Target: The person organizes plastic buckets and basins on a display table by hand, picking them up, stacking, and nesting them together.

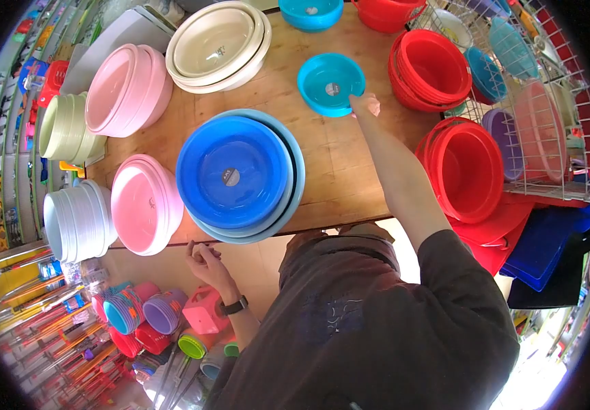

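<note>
At the left of the wooden counter, a stack of pale green round plastic basins stands far, a stack of whitish-blue round plastic basins near. Rightward are two stacks of pink round plastic basins, one far, one near. The left hand is at the counter's near edge, fingers curled; how tightly it is closed, or on what, I cannot tell. Cream round plastic basins sit far; a deep-blue round plastic basin nests in paler blue ones, near. Right of them, on the counter's far half, is a small turquoise round plastic basin, its near-right rim pinched by the right hand. Farther right stand stacked red round plastic basins.
</note>
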The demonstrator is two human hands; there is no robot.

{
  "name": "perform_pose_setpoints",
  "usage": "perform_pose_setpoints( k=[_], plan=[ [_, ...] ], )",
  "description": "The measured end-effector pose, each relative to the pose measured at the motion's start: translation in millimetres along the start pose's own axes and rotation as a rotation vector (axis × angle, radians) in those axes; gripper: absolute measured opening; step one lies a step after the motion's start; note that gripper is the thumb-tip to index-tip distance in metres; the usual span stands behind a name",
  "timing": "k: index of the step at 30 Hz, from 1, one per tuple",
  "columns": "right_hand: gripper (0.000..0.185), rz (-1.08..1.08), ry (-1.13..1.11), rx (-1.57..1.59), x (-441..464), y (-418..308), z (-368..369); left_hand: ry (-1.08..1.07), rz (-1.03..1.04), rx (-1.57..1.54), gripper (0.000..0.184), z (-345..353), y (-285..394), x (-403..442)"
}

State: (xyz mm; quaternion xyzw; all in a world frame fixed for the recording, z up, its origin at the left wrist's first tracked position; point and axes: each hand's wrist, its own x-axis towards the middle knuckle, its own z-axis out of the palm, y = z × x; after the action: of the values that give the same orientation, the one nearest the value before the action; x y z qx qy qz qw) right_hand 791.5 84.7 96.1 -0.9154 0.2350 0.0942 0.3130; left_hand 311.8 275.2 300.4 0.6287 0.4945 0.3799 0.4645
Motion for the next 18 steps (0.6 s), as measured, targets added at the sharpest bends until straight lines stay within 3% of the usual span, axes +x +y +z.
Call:
perform_pose_setpoints(
  k=[4, 7, 13, 18],
  plan=[
    [0.035, 0.000, -0.086, 0.111, -9, -15, -21, -0.004, 0.009, 0.009, 0.030, 0, 0, -2],
    [0.034, -0.017, -0.220, 0.514, -25, -28, -45, -0.027, 0.007, 0.009, 0.029, -4, -12, 2],
    [0.033, -0.216, -0.335, 0.974, -56, -35, -105, -0.140, -0.018, -0.087, 0.018, 21, -3, 8],
    [0.027, -0.244, -0.430, 0.932, -127, 39, -160, -0.159, 0.144, 0.022, 0.017, 53, 28, 0]
  ],
)
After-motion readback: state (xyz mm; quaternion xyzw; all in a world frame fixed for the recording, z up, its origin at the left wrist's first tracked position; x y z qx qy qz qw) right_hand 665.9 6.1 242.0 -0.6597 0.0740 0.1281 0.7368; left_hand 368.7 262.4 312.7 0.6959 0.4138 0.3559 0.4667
